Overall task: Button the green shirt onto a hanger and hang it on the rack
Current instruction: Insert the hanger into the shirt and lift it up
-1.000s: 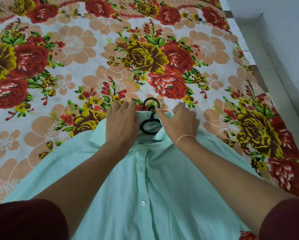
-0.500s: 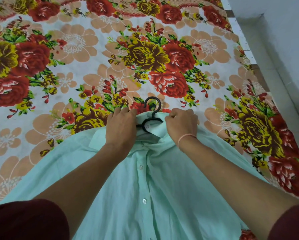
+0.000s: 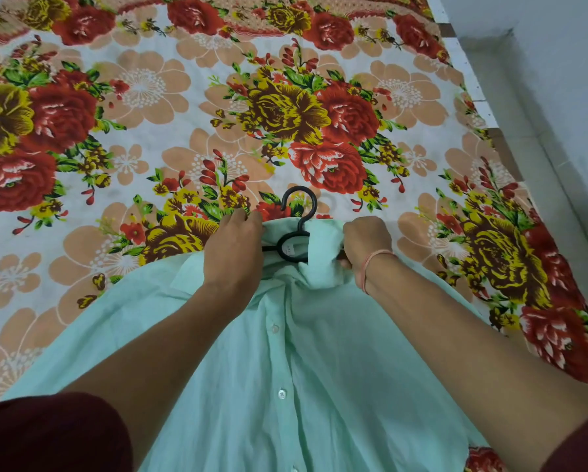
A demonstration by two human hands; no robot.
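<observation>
Green shirt (image 3: 320, 386) flat on bed (image 3: 149, 114), hanger (image 3: 299, 212) hook out the neck. Left hand (image 3: 233, 253), right hand (image 3: 366, 243): each grip closed on collar (image 3: 323, 264). Step: seating collar. Next, probably: neck button, needs fine pinch.

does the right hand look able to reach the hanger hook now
Probably yes: the hanger hook lies uncovered on the bedsheet near the right hand, though that hand grips the green shirt and must let go.

Soft, even light, faint shadows (edges bowed by wide-angle).
</observation>
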